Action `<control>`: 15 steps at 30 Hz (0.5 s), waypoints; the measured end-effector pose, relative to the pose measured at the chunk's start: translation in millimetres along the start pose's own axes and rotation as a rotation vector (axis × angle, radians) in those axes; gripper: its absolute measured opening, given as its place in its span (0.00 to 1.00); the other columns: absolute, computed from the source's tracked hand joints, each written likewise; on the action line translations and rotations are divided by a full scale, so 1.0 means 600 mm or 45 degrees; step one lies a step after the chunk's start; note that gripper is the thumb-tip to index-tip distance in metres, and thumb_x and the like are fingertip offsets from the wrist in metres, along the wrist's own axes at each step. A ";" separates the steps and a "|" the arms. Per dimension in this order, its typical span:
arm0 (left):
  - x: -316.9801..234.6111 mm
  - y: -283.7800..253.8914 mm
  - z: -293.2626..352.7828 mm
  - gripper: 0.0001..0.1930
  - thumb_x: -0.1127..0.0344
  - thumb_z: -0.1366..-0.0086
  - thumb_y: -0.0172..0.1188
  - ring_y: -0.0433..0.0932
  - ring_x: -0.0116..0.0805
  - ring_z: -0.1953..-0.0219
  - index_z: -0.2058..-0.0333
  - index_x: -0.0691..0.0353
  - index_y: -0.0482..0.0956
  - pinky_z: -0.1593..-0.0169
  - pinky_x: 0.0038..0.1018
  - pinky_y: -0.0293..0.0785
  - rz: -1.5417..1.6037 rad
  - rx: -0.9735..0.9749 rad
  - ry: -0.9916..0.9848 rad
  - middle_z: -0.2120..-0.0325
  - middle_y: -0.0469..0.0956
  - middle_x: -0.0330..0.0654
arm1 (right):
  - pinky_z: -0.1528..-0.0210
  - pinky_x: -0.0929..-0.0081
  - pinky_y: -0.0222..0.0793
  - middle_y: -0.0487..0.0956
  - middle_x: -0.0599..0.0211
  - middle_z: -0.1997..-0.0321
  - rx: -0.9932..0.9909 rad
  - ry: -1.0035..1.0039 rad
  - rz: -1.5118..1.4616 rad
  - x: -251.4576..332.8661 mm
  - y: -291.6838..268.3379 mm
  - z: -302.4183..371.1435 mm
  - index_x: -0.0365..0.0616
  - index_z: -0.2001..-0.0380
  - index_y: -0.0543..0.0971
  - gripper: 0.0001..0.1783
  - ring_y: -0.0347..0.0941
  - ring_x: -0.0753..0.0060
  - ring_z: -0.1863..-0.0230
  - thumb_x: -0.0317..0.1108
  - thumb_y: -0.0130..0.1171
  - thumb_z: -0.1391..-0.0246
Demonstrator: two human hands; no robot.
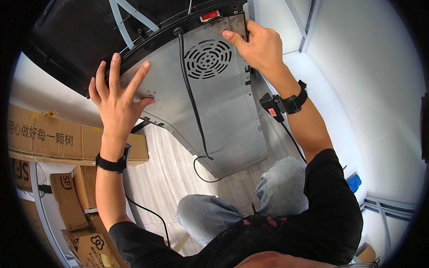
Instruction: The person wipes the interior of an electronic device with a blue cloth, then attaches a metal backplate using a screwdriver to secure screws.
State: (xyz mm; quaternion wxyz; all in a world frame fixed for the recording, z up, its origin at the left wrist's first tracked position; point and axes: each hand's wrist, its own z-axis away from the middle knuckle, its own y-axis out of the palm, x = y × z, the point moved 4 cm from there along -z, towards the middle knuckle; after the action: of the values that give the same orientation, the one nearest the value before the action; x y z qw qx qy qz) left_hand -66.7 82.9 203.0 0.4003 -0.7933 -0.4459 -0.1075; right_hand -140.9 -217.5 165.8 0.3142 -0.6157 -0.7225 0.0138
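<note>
A grey sheet-metal panel (228, 120) with a round slotted vent (208, 59) stands before me, joined along its top to a black curved body (71, 40). My left hand (114, 98) lies at the panel's upper left with fingers spread, touching its edge and the black rim. At the top right corner, my right hand (263, 47) grips the panel's edge, thumb on the face and fingers hidden behind. A black power cord (190, 91) runs down the panel from a grommet near the top. Beside the right hand is a red switch (210, 16) in the rim.
Cardboard boxes (67, 136) crowd the left side, some on a rack (44, 219). Two pale tubes (129, 18) cross the black body. White wall panels (366, 76) rise on the right, with a blue item (354, 183) low beside them. Wood-look flooring (152, 178) lies below.
</note>
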 end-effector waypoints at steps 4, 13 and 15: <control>-0.001 0.002 -0.003 0.51 0.43 0.75 0.75 0.58 0.47 0.37 0.42 0.26 0.70 0.38 0.41 0.51 -0.017 -0.047 0.011 0.33 0.55 0.44 | 0.85 0.73 0.57 0.63 0.71 0.94 -0.043 -0.046 0.062 -0.003 0.004 0.003 0.42 0.82 0.74 0.33 0.60 0.73 0.91 0.65 0.62 0.52; -0.007 0.002 -0.006 0.50 0.44 0.74 0.75 0.59 0.46 0.38 0.42 0.25 0.70 0.39 0.41 0.53 -0.051 -0.055 -0.020 0.34 0.57 0.43 | 0.87 0.72 0.61 0.64 0.68 0.96 -0.048 0.000 -0.073 -0.010 0.008 0.008 0.39 0.81 0.74 0.40 0.64 0.69 0.93 0.74 0.59 0.59; -0.007 0.002 -0.006 0.50 0.45 0.73 0.75 0.59 0.46 0.38 0.42 0.26 0.70 0.39 0.41 0.53 -0.061 -0.052 -0.021 0.34 0.57 0.42 | 0.86 0.74 0.61 0.64 0.70 0.95 -0.048 -0.009 -0.208 -0.014 0.012 0.010 0.38 0.76 0.76 0.40 0.63 0.72 0.92 0.72 0.61 0.59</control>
State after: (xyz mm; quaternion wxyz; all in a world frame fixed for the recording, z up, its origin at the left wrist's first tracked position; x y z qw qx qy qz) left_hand -67.5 77.3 202.6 0.3775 -0.7914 -0.4656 -0.1195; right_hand -137.1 -220.8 154.4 0.2999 -0.5605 -0.7716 -0.0232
